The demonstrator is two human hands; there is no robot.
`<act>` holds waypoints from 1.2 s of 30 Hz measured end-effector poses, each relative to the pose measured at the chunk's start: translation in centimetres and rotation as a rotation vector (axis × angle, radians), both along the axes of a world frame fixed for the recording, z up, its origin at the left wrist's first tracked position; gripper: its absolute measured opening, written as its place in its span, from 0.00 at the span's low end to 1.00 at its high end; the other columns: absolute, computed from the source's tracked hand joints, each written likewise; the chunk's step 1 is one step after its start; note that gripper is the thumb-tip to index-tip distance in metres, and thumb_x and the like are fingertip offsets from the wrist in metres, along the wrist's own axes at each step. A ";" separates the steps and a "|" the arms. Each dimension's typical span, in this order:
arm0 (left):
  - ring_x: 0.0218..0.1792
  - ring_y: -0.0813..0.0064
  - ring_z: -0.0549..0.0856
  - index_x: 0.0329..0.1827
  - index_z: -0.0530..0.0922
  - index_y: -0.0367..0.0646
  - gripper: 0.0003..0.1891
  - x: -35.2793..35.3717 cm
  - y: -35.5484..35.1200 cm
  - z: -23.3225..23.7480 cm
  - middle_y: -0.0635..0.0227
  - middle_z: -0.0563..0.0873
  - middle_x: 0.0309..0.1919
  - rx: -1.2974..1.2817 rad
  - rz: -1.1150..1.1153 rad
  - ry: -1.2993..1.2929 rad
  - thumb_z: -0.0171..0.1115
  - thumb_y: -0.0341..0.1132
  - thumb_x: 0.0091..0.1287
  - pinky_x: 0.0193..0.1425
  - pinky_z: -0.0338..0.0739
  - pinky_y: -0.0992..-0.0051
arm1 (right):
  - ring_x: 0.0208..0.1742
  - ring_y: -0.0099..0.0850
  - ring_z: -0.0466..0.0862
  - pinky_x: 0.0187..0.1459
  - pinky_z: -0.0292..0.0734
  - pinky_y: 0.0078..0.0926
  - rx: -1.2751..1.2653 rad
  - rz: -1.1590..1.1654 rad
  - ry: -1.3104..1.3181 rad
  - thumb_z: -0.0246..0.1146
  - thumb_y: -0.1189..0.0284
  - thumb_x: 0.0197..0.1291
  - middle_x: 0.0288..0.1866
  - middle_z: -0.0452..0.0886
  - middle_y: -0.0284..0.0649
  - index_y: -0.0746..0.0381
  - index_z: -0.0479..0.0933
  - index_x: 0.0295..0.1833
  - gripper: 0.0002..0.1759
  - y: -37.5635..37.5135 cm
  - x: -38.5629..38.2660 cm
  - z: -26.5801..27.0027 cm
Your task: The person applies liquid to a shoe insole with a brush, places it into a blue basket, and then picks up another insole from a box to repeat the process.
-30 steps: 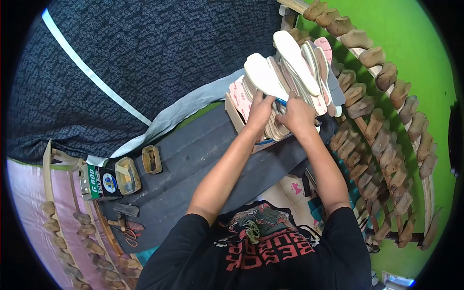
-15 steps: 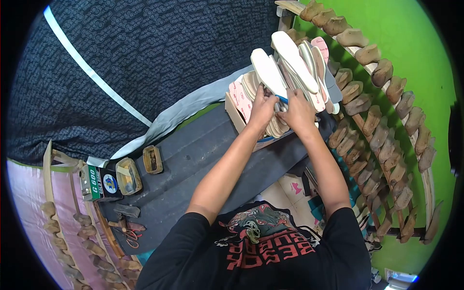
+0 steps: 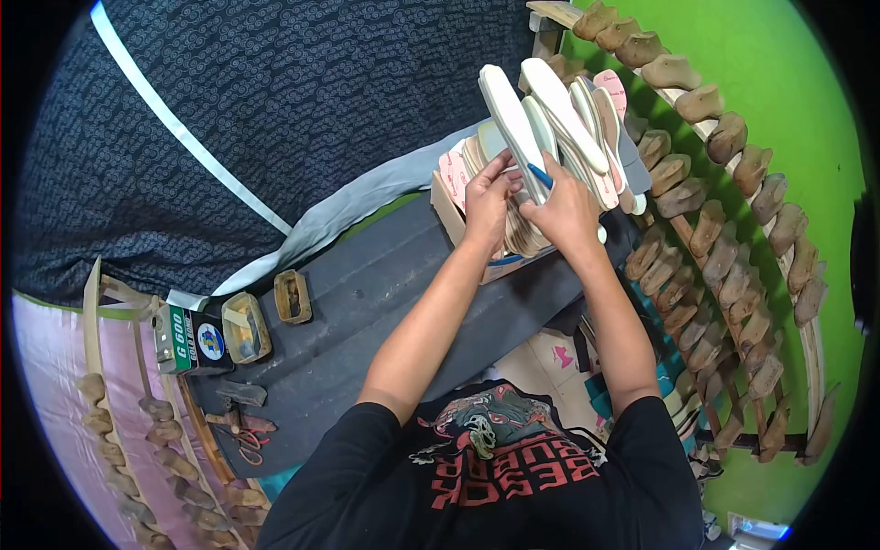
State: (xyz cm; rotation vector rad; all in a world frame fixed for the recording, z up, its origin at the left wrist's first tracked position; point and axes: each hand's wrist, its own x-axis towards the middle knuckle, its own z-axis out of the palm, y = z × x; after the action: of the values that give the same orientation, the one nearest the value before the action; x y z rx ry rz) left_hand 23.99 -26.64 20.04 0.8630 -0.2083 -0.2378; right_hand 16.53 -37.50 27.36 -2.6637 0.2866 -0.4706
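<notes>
White sole-shaped pieces (image 3: pixel 511 115) stand tilted up out of a cardboard box (image 3: pixel 449 213) packed with more insoles. My right hand (image 3: pixel 561 206) is closed around the lower end of this white bundle, with a blue pen-like object (image 3: pixel 540 175) between its fingers. My left hand (image 3: pixel 489 202) is at the bundle's left side, fingers partly curled and apart, over the packed insoles. A second white insole stack (image 3: pixel 561 112) leans just to the right. Pink printed insoles (image 3: pixel 452 174) stand at the box's left end.
Wooden shoe lasts (image 3: pixel 726 136) hang in rows on racks at the right. On the dark table (image 3: pixel 367 302) are a green-and-black can (image 3: pixel 188 341), two small containers (image 3: pixel 246 328) and red-handled scissors (image 3: pixel 250 446). A dark patterned cloth (image 3: pixel 275 101) hangs behind.
The white bundle has turned more upright and edge-on, its top now higher. My left hand has loosened from it and shifted slightly left. The blue object has moved up.
</notes>
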 end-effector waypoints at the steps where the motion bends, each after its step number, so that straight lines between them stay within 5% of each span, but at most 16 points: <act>1: 0.49 0.80 0.82 0.78 0.71 0.31 0.27 -0.1 0.1 0.0 0.62 0.82 0.60 0.026 -0.003 -0.017 0.58 0.22 0.75 0.53 0.80 0.79 | 0.52 0.55 0.90 0.53 0.86 0.50 0.046 0.011 0.009 0.77 0.66 0.46 0.50 0.89 0.59 0.66 0.74 0.75 0.47 0.2 -0.2 0.4; 4: 0.54 0.79 0.83 0.82 0.70 0.40 0.30 -0.2 0.5 0.0 0.59 0.79 0.67 0.178 0.038 -0.115 0.62 0.26 0.76 0.55 0.82 0.79 | 0.50 0.57 0.90 0.54 0.85 0.50 0.132 0.035 -0.087 0.76 0.65 0.46 0.49 0.89 0.61 0.65 0.74 0.76 0.47 0.3 0.1 -0.3; 13: 0.65 0.71 0.81 0.89 0.55 0.47 0.41 -0.8 1.1 2.7 0.53 0.70 0.75 0.018 0.006 -0.165 0.66 0.28 0.77 0.60 0.84 0.74 | 0.54 0.54 0.89 0.56 0.84 0.47 0.125 0.091 -0.304 0.74 0.68 0.45 0.55 0.89 0.56 0.62 0.75 0.76 0.46 1.0 -0.5 2.1; 16: 0.67 0.66 0.80 0.91 0.41 0.50 0.53 -0.9 1.5 3.0 0.50 0.67 0.73 -0.038 0.128 -0.217 0.71 0.27 0.73 0.62 0.84 0.73 | 0.52 0.42 0.91 0.56 0.84 0.38 0.360 0.244 -0.375 0.75 0.70 0.43 0.53 0.90 0.53 0.69 0.77 0.70 0.42 0.6 -0.8 2.6; 19: 0.77 0.62 0.72 0.91 0.39 0.51 0.51 -0.6 3.1 2.5 0.51 0.61 0.81 -0.423 -0.110 -0.047 0.67 0.26 0.75 0.81 0.71 0.63 | 0.53 0.31 0.87 0.60 0.81 0.30 0.723 0.349 -0.255 0.76 0.72 0.44 0.53 0.88 0.46 0.72 0.78 0.64 0.37 1.2 -1.3 2.9; 22: 0.81 0.61 0.68 0.91 0.39 0.50 0.49 -2.6 5.7 1.3 0.54 0.60 0.84 -0.430 -0.081 -0.031 0.63 0.24 0.76 0.86 0.62 0.59 | 0.59 0.31 0.83 0.63 0.79 0.29 0.914 0.443 -0.190 0.78 0.73 0.45 0.61 0.81 0.45 0.71 0.69 0.71 0.46 2.2 -0.5 0.3; 23: 0.81 0.61 0.67 0.91 0.39 0.49 0.48 -3.3 6.7 0.9 0.55 0.61 0.84 -0.381 -0.015 -0.056 0.62 0.24 0.76 0.86 0.62 0.59 | 0.64 0.33 0.80 0.64 0.79 0.30 0.932 0.426 -0.142 0.79 0.72 0.44 0.66 0.78 0.49 0.73 0.63 0.76 0.53 2.6 0.0 -1.4; 27: 0.81 0.60 0.68 0.90 0.42 0.48 0.46 -6.2 11.9 -3.3 0.58 0.64 0.83 -0.254 0.156 -0.030 0.60 0.23 0.76 0.85 0.64 0.58 | 0.62 0.35 0.82 0.64 0.78 0.29 0.909 0.472 -0.003 0.81 0.67 0.47 0.64 0.79 0.48 0.73 0.63 0.78 0.54 6.5 -0.9 -5.1; 29: 0.79 0.60 0.72 0.88 0.46 0.47 0.42 -8.2 14.9 -6.0 0.57 0.68 0.80 -0.230 0.198 0.068 0.59 0.24 0.77 0.83 0.67 0.58 | 0.70 0.38 0.77 0.71 0.73 0.31 0.914 0.436 0.242 0.83 0.63 0.46 0.69 0.75 0.55 0.76 0.57 0.81 0.62 8.8 -1.8 -6.7; 31: 0.78 0.59 0.73 0.89 0.48 0.49 0.39 -10.3 17.2 -8.4 0.57 0.66 0.82 -0.052 0.332 0.135 0.56 0.28 0.79 0.82 0.70 0.58 | 0.72 0.38 0.76 0.72 0.71 0.31 1.149 0.448 0.401 0.82 0.63 0.49 0.71 0.74 0.55 0.76 0.56 0.82 0.61 11.3 -2.5 -10.6; 34: 0.78 0.59 0.72 0.89 0.45 0.50 0.42 -12.1 19.7 -11.6 0.55 0.67 0.80 0.028 0.430 0.316 0.58 0.25 0.78 0.80 0.72 0.59 | 0.55 0.28 0.82 0.59 0.79 0.29 1.127 0.503 0.376 0.76 0.67 0.55 0.60 0.82 0.43 0.68 0.68 0.76 0.44 14.0 -2.7 -17.1; 36: 0.78 0.59 0.72 0.89 0.44 0.50 0.42 -12.1 20.0 -14.4 0.55 0.66 0.80 0.099 0.438 0.352 0.58 0.24 0.78 0.80 0.71 0.59 | 0.59 0.31 0.82 0.62 0.77 0.28 1.196 0.433 0.467 0.77 0.65 0.56 0.62 0.82 0.46 0.72 0.67 0.76 0.46 14.2 -2.3 -20.4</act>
State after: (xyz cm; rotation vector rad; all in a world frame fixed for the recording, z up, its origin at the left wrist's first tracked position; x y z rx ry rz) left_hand 11.91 -6.63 5.64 0.9275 0.3222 0.0127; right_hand 14.19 -23.31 6.91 -1.5286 0.0609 0.3868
